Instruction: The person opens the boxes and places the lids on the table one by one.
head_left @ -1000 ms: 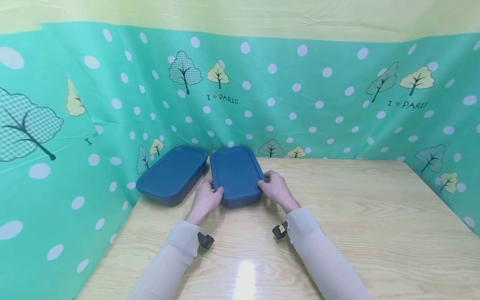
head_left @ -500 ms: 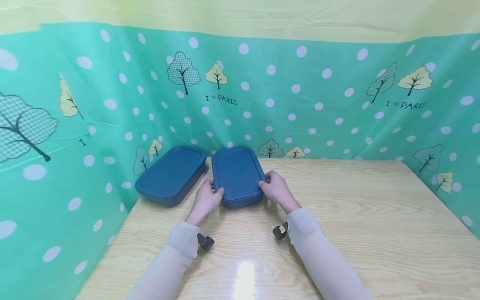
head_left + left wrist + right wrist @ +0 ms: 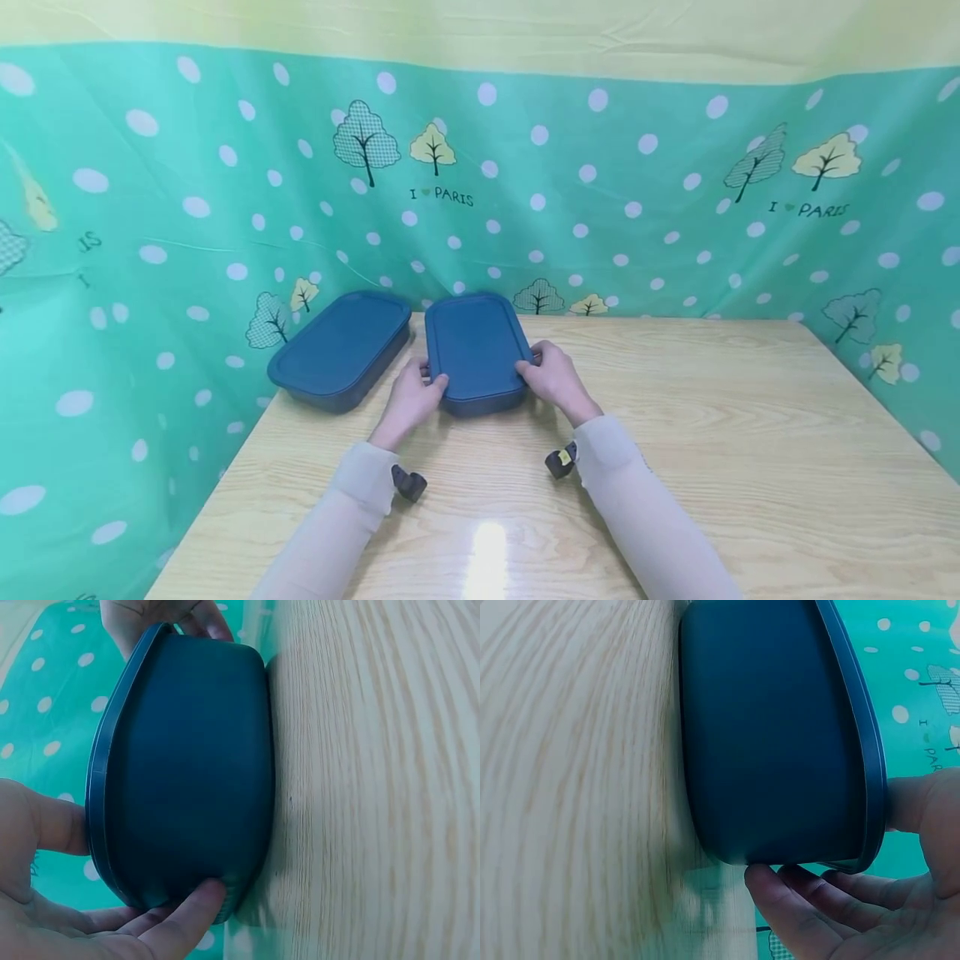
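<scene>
A dark blue lidded food container (image 3: 480,346) sits on the table, its long sides pointing away from me. My left hand (image 3: 412,396) grips its near left side, thumb over the lid's edge. On the near right side my right hand (image 3: 553,379) holds it the same way. In the left wrist view the fingers (image 3: 184,919) lie against the container's side wall, below the lid rim. The right wrist view shows the thumb (image 3: 907,804) on the lid and the fingertips on the side wall. The container's base lies along the wooden surface in both wrist views.
A second blue lidded container (image 3: 341,346) stands angled to the left, a narrow gap away. The wooden table (image 3: 720,450) stretches to the right. A green dotted curtain (image 3: 637,192) hangs behind and along both sides, close to the left container.
The held container has shifted slightly right, widening the gap to the left container. Both hands keep their grip. The left curtain has moved, its printed trees sliding leftward.
</scene>
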`<state>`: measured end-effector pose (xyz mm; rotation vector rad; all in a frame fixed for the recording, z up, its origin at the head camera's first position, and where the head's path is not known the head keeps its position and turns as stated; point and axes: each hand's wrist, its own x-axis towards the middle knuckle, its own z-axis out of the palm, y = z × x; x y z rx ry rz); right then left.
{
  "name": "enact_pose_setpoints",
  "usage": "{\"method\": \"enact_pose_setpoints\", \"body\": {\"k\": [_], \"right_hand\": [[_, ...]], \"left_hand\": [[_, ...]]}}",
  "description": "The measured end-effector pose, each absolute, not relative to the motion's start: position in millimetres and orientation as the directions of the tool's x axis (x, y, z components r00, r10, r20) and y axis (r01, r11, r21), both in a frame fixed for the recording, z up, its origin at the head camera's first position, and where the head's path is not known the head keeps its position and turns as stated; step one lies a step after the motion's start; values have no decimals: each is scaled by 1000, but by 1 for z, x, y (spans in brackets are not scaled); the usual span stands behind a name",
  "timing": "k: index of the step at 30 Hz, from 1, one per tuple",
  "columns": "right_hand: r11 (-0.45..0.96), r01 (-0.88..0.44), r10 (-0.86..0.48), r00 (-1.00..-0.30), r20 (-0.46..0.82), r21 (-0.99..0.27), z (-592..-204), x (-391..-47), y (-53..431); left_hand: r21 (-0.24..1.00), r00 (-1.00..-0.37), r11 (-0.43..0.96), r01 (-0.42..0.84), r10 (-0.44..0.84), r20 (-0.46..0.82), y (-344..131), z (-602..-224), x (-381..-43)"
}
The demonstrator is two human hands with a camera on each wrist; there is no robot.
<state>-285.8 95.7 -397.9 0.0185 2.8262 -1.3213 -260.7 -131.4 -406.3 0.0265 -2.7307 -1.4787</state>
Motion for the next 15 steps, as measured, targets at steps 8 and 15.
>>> {"method": "enact_pose_setpoints", "body": {"k": [8, 15], "right_hand": [[643, 10, 0, -1000, -13, -765, -398, -285, 97], [644, 18, 5, -1000, -20, -765, -399, -284, 98]], "left_hand": [[842, -999, 539, 14, -22, 30, -130, -406, -259], [837, -999, 547, 23, -15, 37, -129, -406, -257]]}}
